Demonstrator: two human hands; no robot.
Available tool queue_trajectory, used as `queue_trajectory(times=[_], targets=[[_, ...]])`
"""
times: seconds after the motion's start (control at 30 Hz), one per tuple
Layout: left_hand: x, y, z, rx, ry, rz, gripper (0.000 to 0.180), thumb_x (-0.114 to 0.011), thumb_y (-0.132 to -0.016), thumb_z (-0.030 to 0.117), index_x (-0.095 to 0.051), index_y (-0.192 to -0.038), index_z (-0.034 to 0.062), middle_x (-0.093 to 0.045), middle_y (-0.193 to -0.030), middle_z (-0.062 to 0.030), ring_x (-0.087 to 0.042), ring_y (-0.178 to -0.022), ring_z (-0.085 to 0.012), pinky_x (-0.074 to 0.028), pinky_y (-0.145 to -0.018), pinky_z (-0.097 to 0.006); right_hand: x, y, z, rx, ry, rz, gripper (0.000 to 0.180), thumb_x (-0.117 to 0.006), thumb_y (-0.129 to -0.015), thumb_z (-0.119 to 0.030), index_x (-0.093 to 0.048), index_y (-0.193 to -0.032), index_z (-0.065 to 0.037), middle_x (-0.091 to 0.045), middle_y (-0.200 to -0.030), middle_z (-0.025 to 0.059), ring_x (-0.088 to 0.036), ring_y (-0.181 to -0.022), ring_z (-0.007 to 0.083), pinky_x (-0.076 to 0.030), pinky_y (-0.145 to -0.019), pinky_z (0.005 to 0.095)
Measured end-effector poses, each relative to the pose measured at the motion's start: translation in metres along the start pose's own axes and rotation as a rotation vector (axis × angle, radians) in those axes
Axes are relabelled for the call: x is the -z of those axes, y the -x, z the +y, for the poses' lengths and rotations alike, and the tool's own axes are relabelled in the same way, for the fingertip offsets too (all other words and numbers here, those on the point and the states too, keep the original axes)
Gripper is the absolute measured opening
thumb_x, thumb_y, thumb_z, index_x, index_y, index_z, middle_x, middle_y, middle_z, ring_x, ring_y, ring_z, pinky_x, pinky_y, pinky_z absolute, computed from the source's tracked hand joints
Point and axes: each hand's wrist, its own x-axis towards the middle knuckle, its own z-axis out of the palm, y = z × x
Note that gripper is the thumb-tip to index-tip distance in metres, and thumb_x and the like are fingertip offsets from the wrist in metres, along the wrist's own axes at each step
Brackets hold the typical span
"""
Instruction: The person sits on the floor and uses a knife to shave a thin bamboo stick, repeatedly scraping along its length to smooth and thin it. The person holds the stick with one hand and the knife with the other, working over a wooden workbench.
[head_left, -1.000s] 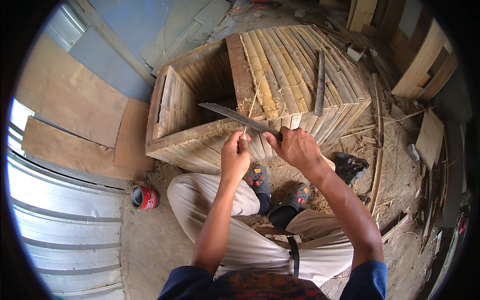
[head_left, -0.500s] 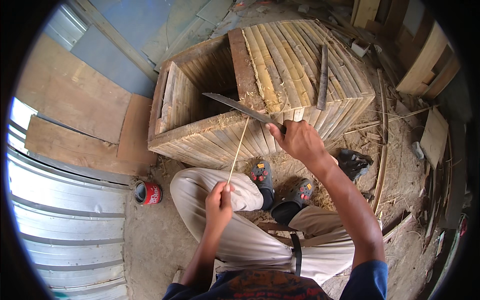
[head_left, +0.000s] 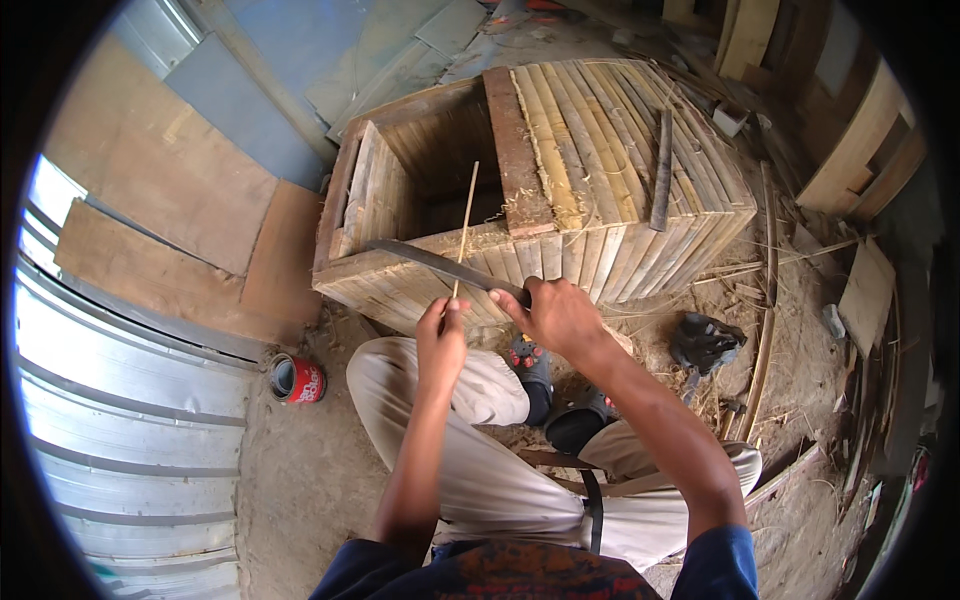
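Left hand (head_left: 441,338): we pinch a thin stick (head_left: 469,208), rising beyond our fingertips.
Right hand (head_left: 562,318): we grip a knife (head_left: 425,258), its blade crossing the stick left of these fingers.
Slatted box (head_left: 610,262): just beyond our fingers.

– where are we holding our left hand (head_left: 441,335)?
– before the near side of the slatted crate (head_left: 622,150), thumb and fingertips pinched, forearm (head_left: 415,440) pointing toward the crate.
– and our right hand (head_left: 560,318)?
– also before that side, fingers curled tight, thumb stretched toward the crate's open half, elbow (head_left: 722,485) slightly bent. our left knee (head_left: 378,375) is bent too, both feet (head_left: 535,376) just before the crate.
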Motion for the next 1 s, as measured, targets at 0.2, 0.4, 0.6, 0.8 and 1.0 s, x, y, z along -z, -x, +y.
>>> queue_trajectory(times=[0.2, 0.4, 0.6, 0.8, 1.0], targets=[[-0.014, -0.030, 0.009, -0.072, -0.058, -0.026, 0.019, -0.052, -0.105, 0.013, -0.067, -0.096, 0.0036, -0.053, -0.067, -0.0001, -0.044, -0.059, -0.0091, -0.036, -0.056, -0.031, -0.030, -0.022, 0.010, 0.125, 0.211, 0.169, 0.062, -0.061, -0.098, -0.055, -0.058, -0.062, -0.004, -0.058, -0.049, 0.0193, -0.065, -0.049, 0.0390, -0.052, -0.041, 0.0462], [-0.006, -0.018, -0.003, -0.280, -0.186, -0.006, 0.021, -0.051, -0.107, 0.017, -0.065, -0.099, 0.0044, -0.052, -0.071, 0.0023, -0.041, -0.063, -0.0065, -0.036, -0.060, -0.026, -0.034, -0.025, 0.019, 0.250, 0.435, 0.309, 0.061, -0.064, -0.097, -0.054, -0.053, -0.058, -0.009, -0.045, -0.045, 0.0080, -0.052, -0.036, 0.0273, -0.042, -0.032, 0.0374], [0.019, 0.024, -0.017, -0.290, -0.193, 0.007, 0.015, -0.051, -0.105, 0.011, -0.062, -0.100, 0.0021, -0.053, -0.071, -0.0047, -0.045, -0.063, -0.0104, -0.039, -0.059, -0.030, -0.028, -0.030, 0.023, 0.510, 0.545, 0.555, 0.059, -0.070, -0.094, -0.051, -0.050, -0.058, -0.009, -0.042, -0.047, 0.0074, -0.047, -0.038, 0.0257, -0.037, -0.032, 0.0387], [0.053, 0.077, -0.034, -0.192, -0.250, -0.013, 0.016, -0.052, -0.106, 0.013, -0.063, -0.099, 0.0030, -0.050, -0.071, -0.0014, -0.041, -0.061, -0.0081, -0.035, -0.056, -0.028, -0.032, -0.029, 0.023, 0.402, 0.394, 0.455, 0.062, -0.068, -0.095, -0.052, -0.051, -0.056, -0.007, -0.044, -0.046, 0.0105, -0.051, -0.039, 0.0306, -0.040, -0.033, 0.0412], [0.090, 0.103, -0.036, -0.050, -0.162, 0.016, 0.017, -0.052, -0.106, 0.012, -0.064, -0.098, 0.0019, -0.050, -0.071, -0.0015, -0.040, -0.062, -0.0078, -0.035, -0.057, -0.027, -0.021, -0.027, 0.009, 0.004, 0.000, 0.087, 0.073, -0.059, -0.099, -0.058, -0.060, -0.059, 0.003, -0.056, -0.051, 0.0244, -0.064, -0.056, 0.0462, -0.051, -0.051, 0.0523]])
